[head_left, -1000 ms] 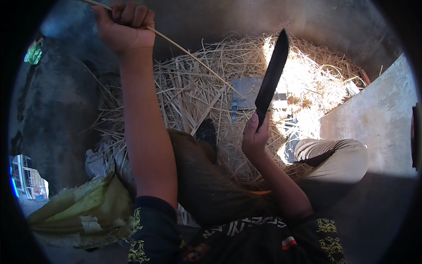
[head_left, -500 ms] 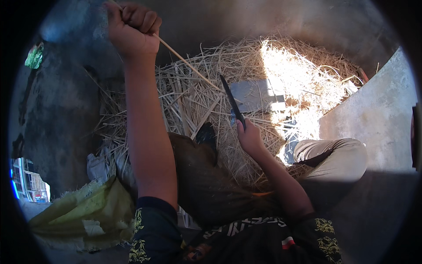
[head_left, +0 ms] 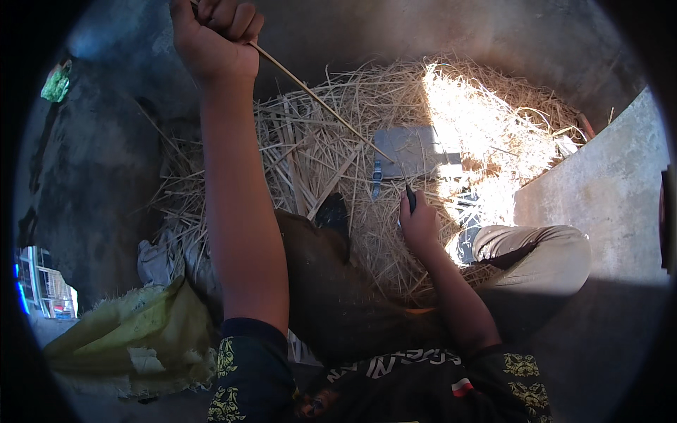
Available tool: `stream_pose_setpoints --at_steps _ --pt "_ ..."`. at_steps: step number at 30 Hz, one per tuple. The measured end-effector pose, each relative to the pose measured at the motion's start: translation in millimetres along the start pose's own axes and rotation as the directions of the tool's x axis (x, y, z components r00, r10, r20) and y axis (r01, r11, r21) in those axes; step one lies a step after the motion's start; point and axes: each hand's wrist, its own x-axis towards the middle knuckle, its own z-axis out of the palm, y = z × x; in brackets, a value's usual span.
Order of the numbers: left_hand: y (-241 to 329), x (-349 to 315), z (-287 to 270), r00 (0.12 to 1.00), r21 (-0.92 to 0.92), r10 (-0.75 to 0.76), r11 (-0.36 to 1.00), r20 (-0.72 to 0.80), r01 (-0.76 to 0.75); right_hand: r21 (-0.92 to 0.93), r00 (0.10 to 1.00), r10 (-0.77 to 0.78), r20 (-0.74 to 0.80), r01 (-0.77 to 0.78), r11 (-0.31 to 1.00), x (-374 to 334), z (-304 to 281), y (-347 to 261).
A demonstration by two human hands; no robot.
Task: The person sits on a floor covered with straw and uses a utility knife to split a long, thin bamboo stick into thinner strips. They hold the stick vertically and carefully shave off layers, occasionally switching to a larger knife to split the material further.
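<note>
High at the upper left, my left hand [head_left: 217, 46] is closed in a fist around a thin pale stick [head_left: 317, 97]. The stick slants down to the right, its lower end over a flat grey block [head_left: 412, 144]. My right hand [head_left: 421, 224] grips a knife [head_left: 411, 200] by its dark handle, just below the block. The blade looks nearly edge-on, so little of it shows. I cannot tell whether blade and stick touch.
A heap of straw-like strips and shavings [head_left: 303, 151] spreads around the block. A watch-like object [head_left: 377, 178] lies beside it. My bent legs frame the near side. A yellow-green sack [head_left: 141, 331] lies at lower left, and a concrete slab [head_left: 599, 176] rises at right.
My right hand has moved slightly right and down, and the knife has turned from broadside to nearly edge-on. The stick's lower end has shifted right and down over the block.
</note>
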Motion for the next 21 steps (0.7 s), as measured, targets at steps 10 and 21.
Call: stream_pose_setpoints --at_steps 10,21 --pt "-32.3 -2.9 54.3 0.855 0.250 0.351 0.930 -0.381 -0.270 0.445 0.984 -0.069 -0.166 0.137 0.885 2.8 1.5 -16.5" --pt "-45.8 -2.5 71.5 0.938 0.248 0.305 0.933 -0.163 -0.260 -0.196 0.983 0.054 -0.175 -0.088 0.977 40.8 24.0 72.9"
